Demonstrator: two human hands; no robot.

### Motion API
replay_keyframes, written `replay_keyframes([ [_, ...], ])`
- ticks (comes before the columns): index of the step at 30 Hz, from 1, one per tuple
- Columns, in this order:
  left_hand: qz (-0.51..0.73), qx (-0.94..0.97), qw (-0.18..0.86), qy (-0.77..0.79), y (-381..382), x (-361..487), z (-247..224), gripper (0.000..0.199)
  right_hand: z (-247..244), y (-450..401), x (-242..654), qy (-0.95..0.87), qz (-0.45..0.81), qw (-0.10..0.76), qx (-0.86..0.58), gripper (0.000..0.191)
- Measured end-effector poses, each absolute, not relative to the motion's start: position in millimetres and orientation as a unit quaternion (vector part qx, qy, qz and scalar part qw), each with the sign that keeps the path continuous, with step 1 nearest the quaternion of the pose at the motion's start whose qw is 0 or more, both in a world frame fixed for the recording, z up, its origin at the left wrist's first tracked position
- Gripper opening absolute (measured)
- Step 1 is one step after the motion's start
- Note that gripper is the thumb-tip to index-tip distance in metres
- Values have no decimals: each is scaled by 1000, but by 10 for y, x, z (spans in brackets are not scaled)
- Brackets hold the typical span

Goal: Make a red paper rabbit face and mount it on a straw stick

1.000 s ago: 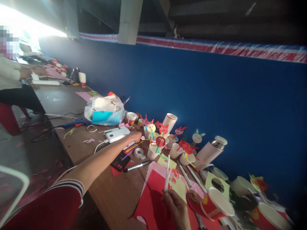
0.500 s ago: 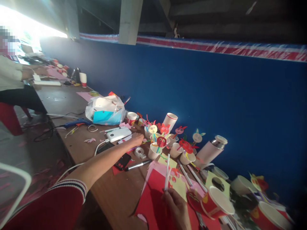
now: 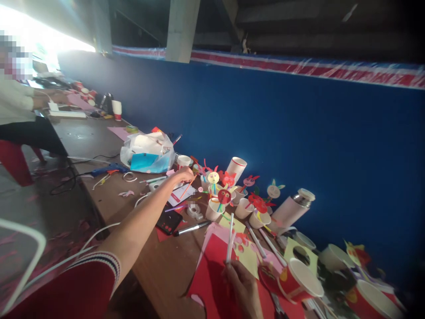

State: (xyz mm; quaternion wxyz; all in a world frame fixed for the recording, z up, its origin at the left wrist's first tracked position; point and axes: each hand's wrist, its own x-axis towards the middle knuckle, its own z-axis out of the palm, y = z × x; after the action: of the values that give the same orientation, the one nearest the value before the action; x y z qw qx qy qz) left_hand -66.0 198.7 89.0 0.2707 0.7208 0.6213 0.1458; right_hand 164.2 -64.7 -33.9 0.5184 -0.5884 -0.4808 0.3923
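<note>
Stretched out over the table, my left hand (image 3: 183, 176) pinches a thin orange strip (image 3: 188, 187) that slants down above a white-screened phone (image 3: 181, 195). A white power bank (image 3: 157, 184) lies partly under my left forearm. Low in the view, my right hand (image 3: 244, 285) is closed around a slim white stick (image 3: 230, 237), held nearly upright over red paper sheets (image 3: 212, 270). Near the left hand stand paper cups (image 3: 215, 209) holding paper faces on coloured stems, such as a round red face (image 3: 224, 196).
A roll of tape (image 3: 194, 212), a black marker (image 3: 191, 228) and a dark phone (image 3: 168, 221) lie mid-table. Farther back sit a plastic bag (image 3: 148, 153) and a blue glue gun (image 3: 109, 169). A thermos (image 3: 294, 210) leans at right beside red cups (image 3: 300, 281). Another person sits far left.
My left hand has moved up and left from beside the cups and now shows an orange strip in its fingers. More of the white-screened phone is uncovered. My right hand stays put.
</note>
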Motion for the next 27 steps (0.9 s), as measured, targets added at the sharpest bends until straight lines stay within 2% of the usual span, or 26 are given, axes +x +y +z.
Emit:
replay_keyframes([
  [6,334,699,280,567,1315,-362,806,25,-267,-689,1647,-472,434,494,-586,30],
  [10,377,693,324,523,740,-142,555,19,-277,-694,1650,-467,445,498,-579,29],
  [15,441,595,520,424,531,14,338,13,-255,-667,1673,-444,474,524,-551,30],
  [19,475,530,639,291,604,102,337,20,-179,-588,1705,-458,450,532,-553,30],
  [27,474,464,698,269,541,126,178,26,-196,-386,1649,-469,392,540,-579,34],
])
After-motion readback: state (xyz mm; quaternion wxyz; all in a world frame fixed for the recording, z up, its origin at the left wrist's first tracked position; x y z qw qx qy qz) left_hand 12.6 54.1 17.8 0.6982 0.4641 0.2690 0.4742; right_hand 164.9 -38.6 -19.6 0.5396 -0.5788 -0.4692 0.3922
